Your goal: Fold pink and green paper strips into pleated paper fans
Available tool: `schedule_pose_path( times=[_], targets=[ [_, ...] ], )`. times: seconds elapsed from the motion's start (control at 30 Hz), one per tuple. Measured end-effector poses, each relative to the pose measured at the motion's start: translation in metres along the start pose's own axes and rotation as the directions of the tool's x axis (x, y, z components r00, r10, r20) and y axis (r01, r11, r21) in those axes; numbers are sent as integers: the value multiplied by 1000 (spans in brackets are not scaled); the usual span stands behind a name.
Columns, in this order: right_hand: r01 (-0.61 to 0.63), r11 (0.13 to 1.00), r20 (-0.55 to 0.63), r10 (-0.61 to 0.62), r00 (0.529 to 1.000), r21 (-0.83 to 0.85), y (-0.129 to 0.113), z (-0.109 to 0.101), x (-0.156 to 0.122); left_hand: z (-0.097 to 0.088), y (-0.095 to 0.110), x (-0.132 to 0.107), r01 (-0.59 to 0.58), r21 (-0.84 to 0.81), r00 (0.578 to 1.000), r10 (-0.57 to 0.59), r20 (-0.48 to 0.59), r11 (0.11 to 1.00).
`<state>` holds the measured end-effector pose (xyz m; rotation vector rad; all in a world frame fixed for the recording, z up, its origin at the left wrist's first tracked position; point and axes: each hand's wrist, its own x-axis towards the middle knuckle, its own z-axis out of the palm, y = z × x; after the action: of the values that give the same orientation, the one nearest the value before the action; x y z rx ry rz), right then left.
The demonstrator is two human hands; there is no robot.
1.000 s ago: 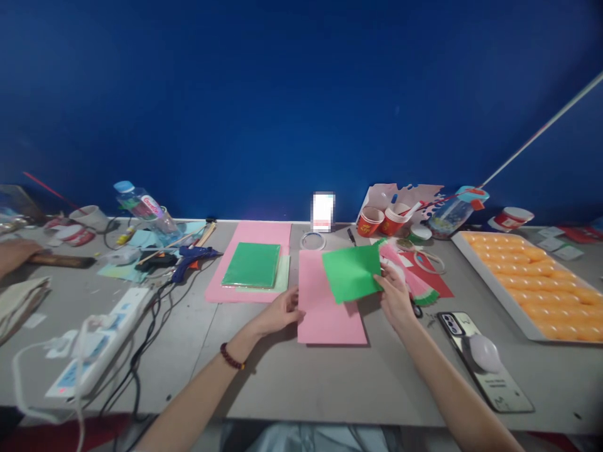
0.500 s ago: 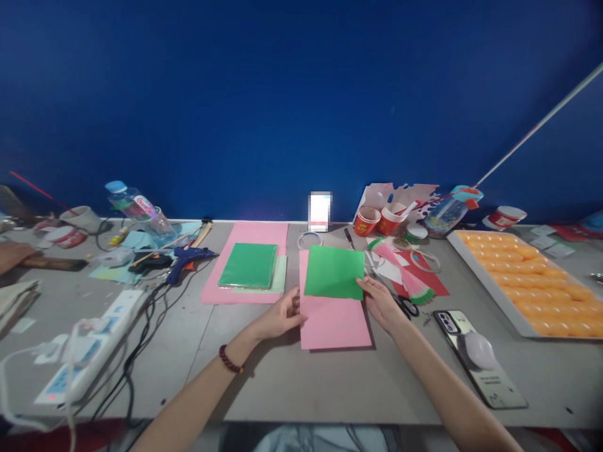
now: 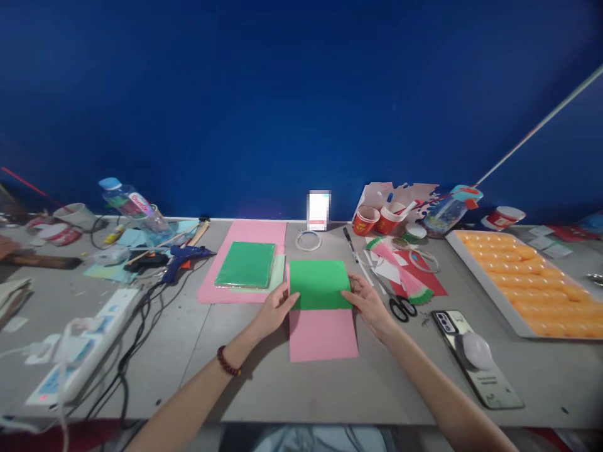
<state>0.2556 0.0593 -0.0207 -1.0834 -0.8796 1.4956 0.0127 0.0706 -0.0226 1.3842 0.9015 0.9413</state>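
Note:
A green sheet of paper [image 3: 319, 285] lies across the upper part of a pink sheet of paper [image 3: 323, 336], covering its top. My left hand [image 3: 277, 309] pinches the left edge of the green paper, thumb on top and fingers along the side. At the right edge my right hand [image 3: 369, 304] holds it the same way. Both hands are closed on the sheets; whether the fingers also grip the pink paper underneath I cannot tell. To the left, a green pack of paper [image 3: 246, 263] rests on a larger pink sheet [image 3: 207, 294].
Right of my hands are scissors [image 3: 402, 308], a phone [image 3: 475, 364] and a tray of orange balls [image 3: 532, 276]. Paper cups [image 3: 366, 220] stand behind. On the left are a glue gun [image 3: 181, 258], cables and a power strip [image 3: 89, 345]. Another person's hand [image 3: 7, 245] shows at far left.
My left hand has come onto the green paper's left edge. The green and pink sheets have shifted left and nearer to me, and the black scissor handles are now in full view.

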Motion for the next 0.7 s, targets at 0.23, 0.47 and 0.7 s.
schedule_pose_path(
  times=[0.23, 0.47, 0.7],
  targets=[
    [6, 997, -65, -1, 998, 73, -5, 5, -2, 0, -2, -5, 78, 22, 993, -80, 84, 997],
    [8, 1000, -145, -9, 989, -3, 2, -4, 2, 8, 11, -8, 96, -29, 995, -95, 34, 995],
    [67, 990, -203, -92, 975, -124, 5, -2, 1, 4, 2, -1, 59, 15, 945, -51, -324, 998]
  ],
)
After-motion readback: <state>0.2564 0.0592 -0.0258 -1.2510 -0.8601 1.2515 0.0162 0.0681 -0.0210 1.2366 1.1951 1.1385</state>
